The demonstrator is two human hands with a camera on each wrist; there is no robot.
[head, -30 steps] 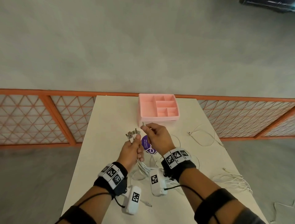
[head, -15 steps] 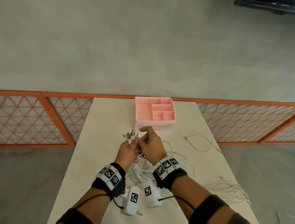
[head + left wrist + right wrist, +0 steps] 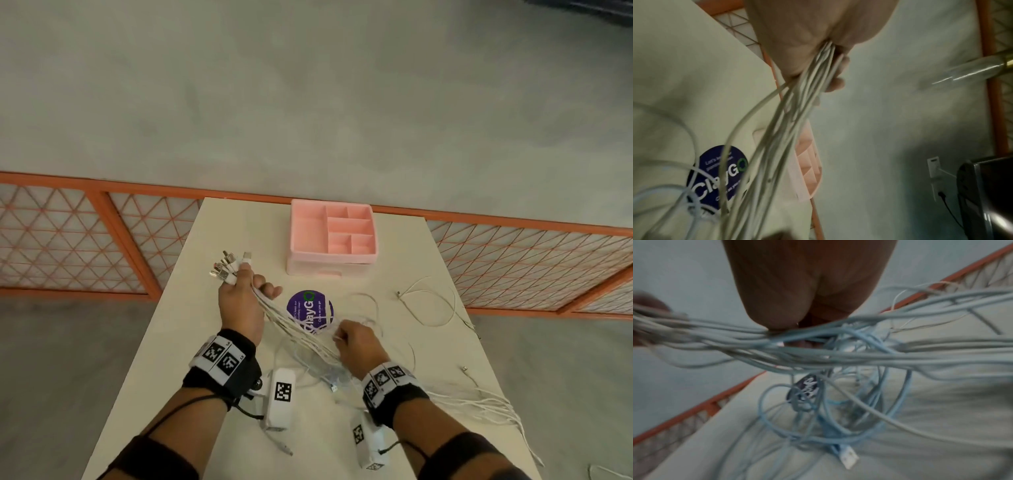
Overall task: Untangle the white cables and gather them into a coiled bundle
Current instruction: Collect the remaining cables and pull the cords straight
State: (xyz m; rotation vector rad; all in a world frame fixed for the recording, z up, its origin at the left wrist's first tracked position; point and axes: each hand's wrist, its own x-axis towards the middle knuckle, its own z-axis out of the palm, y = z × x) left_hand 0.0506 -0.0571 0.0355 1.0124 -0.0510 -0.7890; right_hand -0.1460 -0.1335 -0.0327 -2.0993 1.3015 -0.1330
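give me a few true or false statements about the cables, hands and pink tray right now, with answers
1. The left hand grips a bunch of white cables with the plugs sticking out above it. True.
2. The pink tray holds coiled cables. False: its compartments are empty.
3. The right hand holds the same bunch lower down. True.
4. The purple round sticker sits on top of the tray. False: it lies on the table, in front of the tray.
5. All cables are gathered. False: a loose cable lies to the right.

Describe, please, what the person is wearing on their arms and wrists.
Each wrist carries a black band topped with white blocks bearing black square-patterned markers. A white camera pod with its own marker hangs beneath each, joined by thin black cables. Black sleeves cover the upper forearms.
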